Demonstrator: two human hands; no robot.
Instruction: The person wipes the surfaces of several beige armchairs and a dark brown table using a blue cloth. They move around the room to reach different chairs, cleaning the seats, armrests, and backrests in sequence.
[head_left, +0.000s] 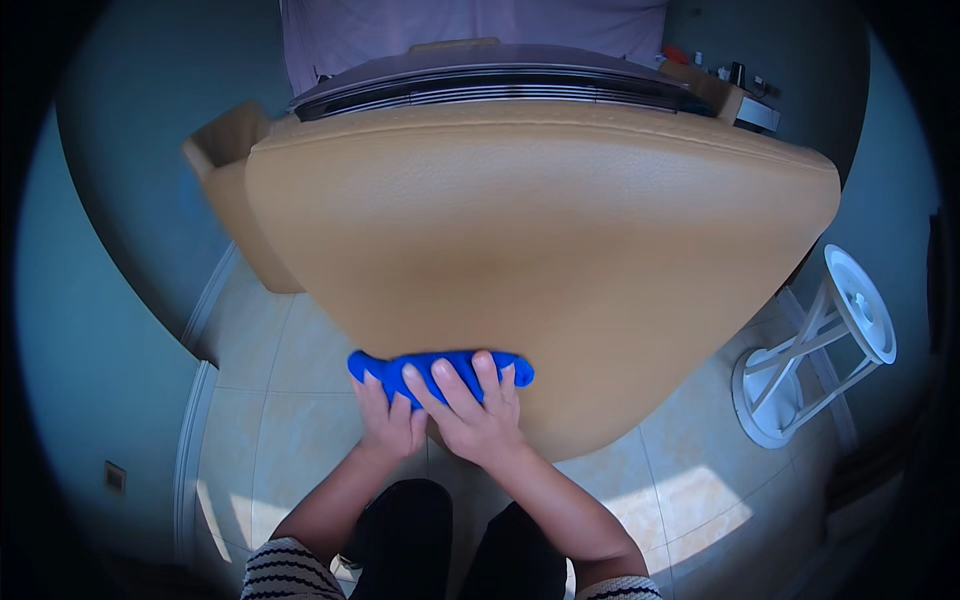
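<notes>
A blue cloth (463, 367) lies bunched lengthwise against the lower left part of a large tan leather-covered panel (540, 247), which looks like the back of a piece of upholstered furniture. My left hand (386, 424) grips the cloth's left part, close to the panel's left edge. Just right of it, my right hand (476, 420) presses on the cloth with fingers spread over it. The cloth's two ends stick out past the hands. Stitching runs along the panel's top edge. Palms and the cloth's underside are hidden.
A white round-topped stool (814, 352) stands on the tiled floor (315, 345) at right. Behind the panel is a dark slab with a shiny slotted edge (502, 94). A tan upholstered piece (232, 150) sits at left, near the wall (112, 315). A purple curtain (420, 22) hangs behind.
</notes>
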